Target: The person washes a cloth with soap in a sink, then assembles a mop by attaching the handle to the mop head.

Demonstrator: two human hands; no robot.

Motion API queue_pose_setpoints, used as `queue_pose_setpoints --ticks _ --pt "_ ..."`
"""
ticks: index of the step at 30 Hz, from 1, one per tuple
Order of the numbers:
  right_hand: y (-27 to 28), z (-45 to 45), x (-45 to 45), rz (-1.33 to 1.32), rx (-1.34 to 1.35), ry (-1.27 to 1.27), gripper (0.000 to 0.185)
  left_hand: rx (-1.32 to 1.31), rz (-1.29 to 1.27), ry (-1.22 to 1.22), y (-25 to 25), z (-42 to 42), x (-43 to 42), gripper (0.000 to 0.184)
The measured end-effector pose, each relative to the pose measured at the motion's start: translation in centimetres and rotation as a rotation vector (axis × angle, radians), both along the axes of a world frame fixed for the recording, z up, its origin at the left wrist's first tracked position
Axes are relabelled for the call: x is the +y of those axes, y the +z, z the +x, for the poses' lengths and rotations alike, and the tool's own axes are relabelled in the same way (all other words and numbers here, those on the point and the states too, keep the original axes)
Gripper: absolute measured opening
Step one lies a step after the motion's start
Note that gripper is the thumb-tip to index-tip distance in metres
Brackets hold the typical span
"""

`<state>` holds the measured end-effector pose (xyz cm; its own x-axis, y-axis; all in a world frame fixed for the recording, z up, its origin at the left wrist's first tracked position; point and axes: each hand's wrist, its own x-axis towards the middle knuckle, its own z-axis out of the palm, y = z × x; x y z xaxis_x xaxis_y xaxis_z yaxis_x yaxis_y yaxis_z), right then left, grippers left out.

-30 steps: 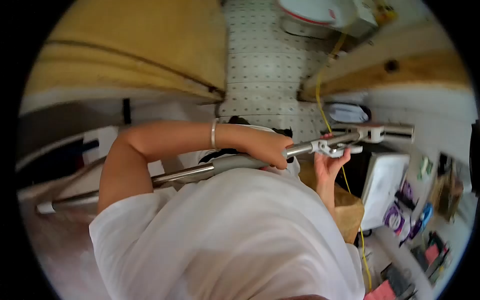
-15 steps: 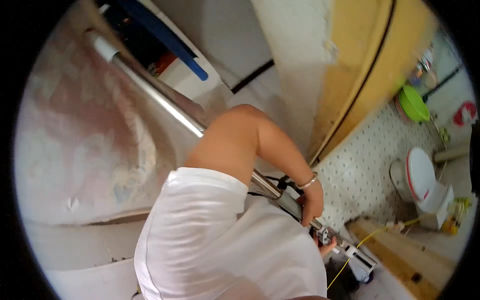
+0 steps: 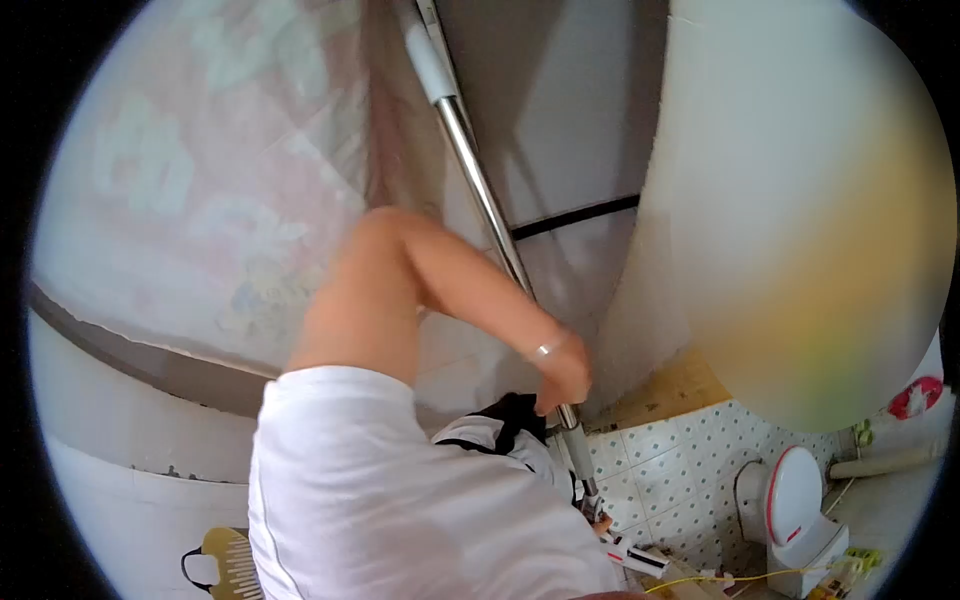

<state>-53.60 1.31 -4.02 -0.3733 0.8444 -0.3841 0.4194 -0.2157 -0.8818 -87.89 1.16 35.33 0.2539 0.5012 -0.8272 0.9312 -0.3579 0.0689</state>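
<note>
A long shiny metal mop pole with a white grip runs steeply down through the view. At its lower end is a white slotted frame, which looks like a mop head. My left hand, with a bracelet at the wrist, is closed round the lower pole. Below it, only a few fingers of my right hand show, closed at the joint by the white frame; its arm is hidden behind my white shirt. Black-and-white cloth lies beside the pole under my left forearm.
A patterned pale cover fills the left side. A blurred wall edge stands close on the right. Beyond it are a dotted tile floor, a toilet and a yellow cord. A slotted yellowish thing is at the bottom left.
The view has turned, and the pole now stands steeper. My left hand appears farther up the pole from the white frame. The blue object and green basin are out of sight.
</note>
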Motion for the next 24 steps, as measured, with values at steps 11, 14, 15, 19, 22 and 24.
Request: queue_pose_setpoints --ticks 11,14,15,19,22,24 --pt "0.5 -3.0 0.6 -0.444 0.247 -0.086 0.053 0.865 0.264 0.433 9.9 -22.1 -18.2 0.023" --pt "1.1 -4.5 0.3 -0.481 0.239 -0.051 0.051 1.013 0.201 0.646 11.4 -23.1 -26.0 0.024" --pt "1.2 -4.9 0.3 -0.493 0.242 -0.034 0.050 1.024 0.195 0.761 12.0 -22.7 -29.0 0.025" --pt "0.3 -7.3 0.3 -0.543 0.276 0.068 0.047 1.058 0.256 1.277 15.2 -17.3 -40.1 0.027" --pt "-1.4 -8.3 0.3 -0.576 0.323 0.161 0.045 1.019 0.590 1.939 17.4 -9.3 -47.5 0.030" --pt "-1.2 -8.1 1.1 -0.607 0.362 0.209 0.044 0.897 0.972 2.379 18.6 -1.7 -50.3 0.032"
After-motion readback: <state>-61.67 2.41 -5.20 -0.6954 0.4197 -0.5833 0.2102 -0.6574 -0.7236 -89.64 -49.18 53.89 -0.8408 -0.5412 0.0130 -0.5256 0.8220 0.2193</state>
